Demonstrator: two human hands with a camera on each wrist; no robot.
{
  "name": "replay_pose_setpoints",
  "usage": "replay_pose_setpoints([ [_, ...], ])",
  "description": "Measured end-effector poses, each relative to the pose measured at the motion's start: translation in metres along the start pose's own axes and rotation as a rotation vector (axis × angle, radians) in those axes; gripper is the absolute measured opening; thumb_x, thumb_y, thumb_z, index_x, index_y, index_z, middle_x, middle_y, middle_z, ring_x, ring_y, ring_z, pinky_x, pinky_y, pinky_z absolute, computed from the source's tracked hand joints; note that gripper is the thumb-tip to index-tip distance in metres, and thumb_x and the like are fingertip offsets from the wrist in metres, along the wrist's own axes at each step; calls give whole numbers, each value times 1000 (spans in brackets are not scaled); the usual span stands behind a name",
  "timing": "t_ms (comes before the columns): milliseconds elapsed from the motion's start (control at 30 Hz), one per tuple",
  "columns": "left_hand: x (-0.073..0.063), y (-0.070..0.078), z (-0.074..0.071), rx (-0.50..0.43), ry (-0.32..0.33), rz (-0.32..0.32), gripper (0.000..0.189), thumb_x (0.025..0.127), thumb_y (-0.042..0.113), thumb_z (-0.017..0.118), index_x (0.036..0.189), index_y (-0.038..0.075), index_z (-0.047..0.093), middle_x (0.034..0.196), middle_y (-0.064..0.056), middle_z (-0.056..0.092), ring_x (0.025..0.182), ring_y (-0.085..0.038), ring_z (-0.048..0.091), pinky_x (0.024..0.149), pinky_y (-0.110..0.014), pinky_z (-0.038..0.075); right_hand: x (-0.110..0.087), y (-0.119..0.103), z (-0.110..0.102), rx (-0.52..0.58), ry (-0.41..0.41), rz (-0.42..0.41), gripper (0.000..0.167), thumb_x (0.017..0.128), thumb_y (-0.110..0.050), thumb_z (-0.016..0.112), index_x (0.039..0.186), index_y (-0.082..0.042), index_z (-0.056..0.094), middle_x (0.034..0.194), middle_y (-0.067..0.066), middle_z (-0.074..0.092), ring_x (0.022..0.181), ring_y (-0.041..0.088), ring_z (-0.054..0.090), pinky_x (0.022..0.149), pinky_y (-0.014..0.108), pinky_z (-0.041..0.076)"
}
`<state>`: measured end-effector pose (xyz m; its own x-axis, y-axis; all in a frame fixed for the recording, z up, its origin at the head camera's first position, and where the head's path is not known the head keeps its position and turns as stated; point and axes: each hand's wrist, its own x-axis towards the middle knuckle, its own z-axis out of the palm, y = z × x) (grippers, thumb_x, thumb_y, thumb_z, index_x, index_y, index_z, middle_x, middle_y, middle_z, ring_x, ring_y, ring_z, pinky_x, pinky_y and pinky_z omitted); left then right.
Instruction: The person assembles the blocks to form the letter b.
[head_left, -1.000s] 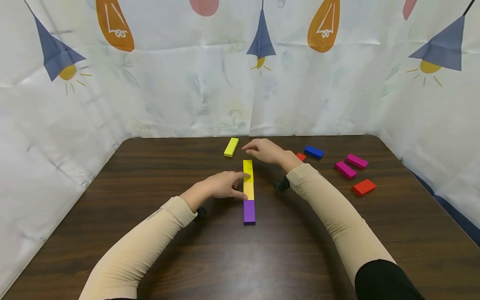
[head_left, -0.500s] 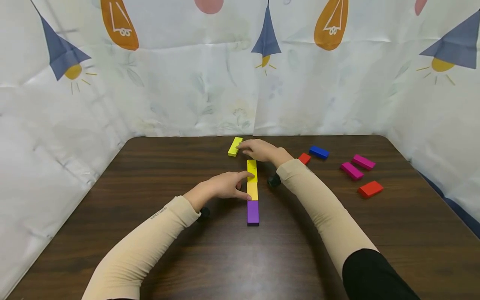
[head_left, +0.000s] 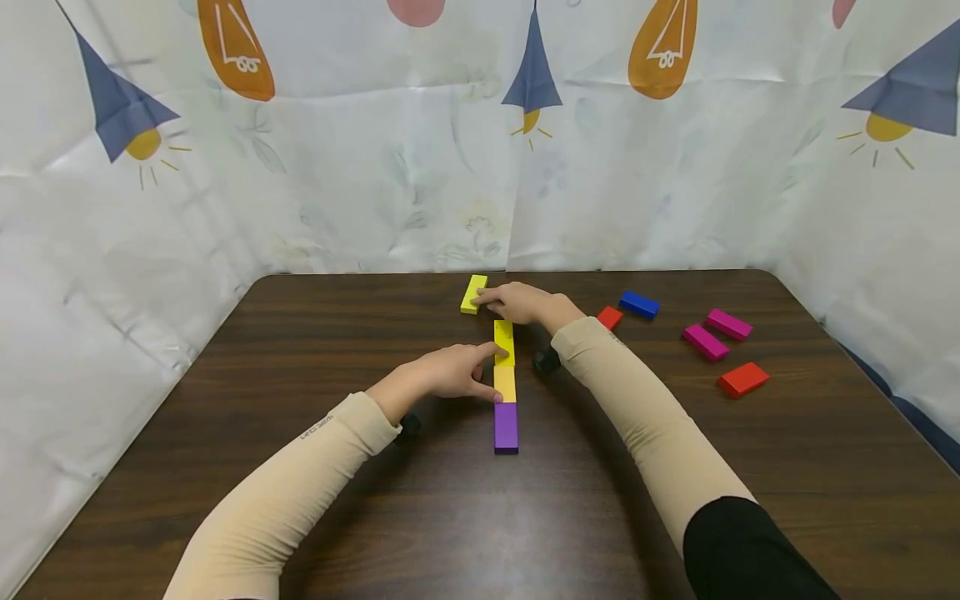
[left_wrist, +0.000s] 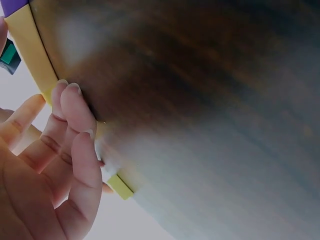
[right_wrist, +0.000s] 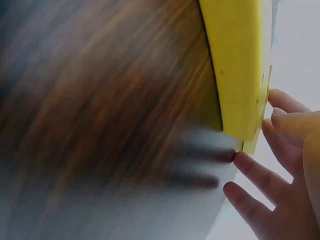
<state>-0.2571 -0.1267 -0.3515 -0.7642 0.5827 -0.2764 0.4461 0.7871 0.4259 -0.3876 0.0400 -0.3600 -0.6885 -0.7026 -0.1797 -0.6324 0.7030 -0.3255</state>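
Three wooden blocks lie end to end in a line on the table: a yellow block (head_left: 503, 333), a lighter yellow-orange block (head_left: 505, 384) and a purple block (head_left: 506, 429). My left hand (head_left: 447, 371) reaches in from the left. Its index finger touches the yellow block, and its thumb rests near the joint between the yellow-orange and purple ones. Beyond the line's far end lies another yellow block (head_left: 472, 293), slightly slanted. My right hand (head_left: 520, 302) has its fingertips at that block's right edge, fingers spread in the right wrist view.
To the right lie a red block (head_left: 610, 317) partly behind the right sleeve, a blue block (head_left: 640, 305), two magenta blocks (head_left: 705, 342) and another red block (head_left: 742, 380). A patterned white curtain (head_left: 390, 183) hangs behind the table's far edge.
My right hand has moved left to the far yellow block, which has shifted slightly right in the last half second. My left hand stays on the line of blocks. The head view has turned slightly.
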Motion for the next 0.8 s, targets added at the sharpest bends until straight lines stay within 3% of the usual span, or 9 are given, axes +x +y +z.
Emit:
replay_pose_setpoints([
  [133, 0, 0, 0, 0, -7, -1, 73, 93, 40, 77, 152, 10, 45, 89, -4, 58, 74, -17, 53, 67, -29, 43, -4, 7, 1, 28, 43, -7, 41, 109, -9, 48, 149, -15, 57, 160, 5, 39, 143, 29, 42, 112, 41, 37],
  [467, -1, 1, -1, -4, -5, 7, 72, 93, 39, 78, 151, 10, 46, 88, -4, 58, 75, -17, 53, 67, -29, 42, -14, 19, 3, 73, 133, 13, 36, 108, -9, 51, 141, -12, 64, 156, 13, 44, 143, 32, 42, 115, 45, 34],
  [800, -1, 0, 0, -12, -2, 3, 71, 93, 40, 77, 150, 11, 46, 89, -4, 58, 76, -17, 53, 68, -29, 43, -20, 24, 5, 110, 145, 23, 35, 108, -12, 54, 141, -11, 64, 154, 8, 46, 139, 31, 48, 111, 42, 40],
])
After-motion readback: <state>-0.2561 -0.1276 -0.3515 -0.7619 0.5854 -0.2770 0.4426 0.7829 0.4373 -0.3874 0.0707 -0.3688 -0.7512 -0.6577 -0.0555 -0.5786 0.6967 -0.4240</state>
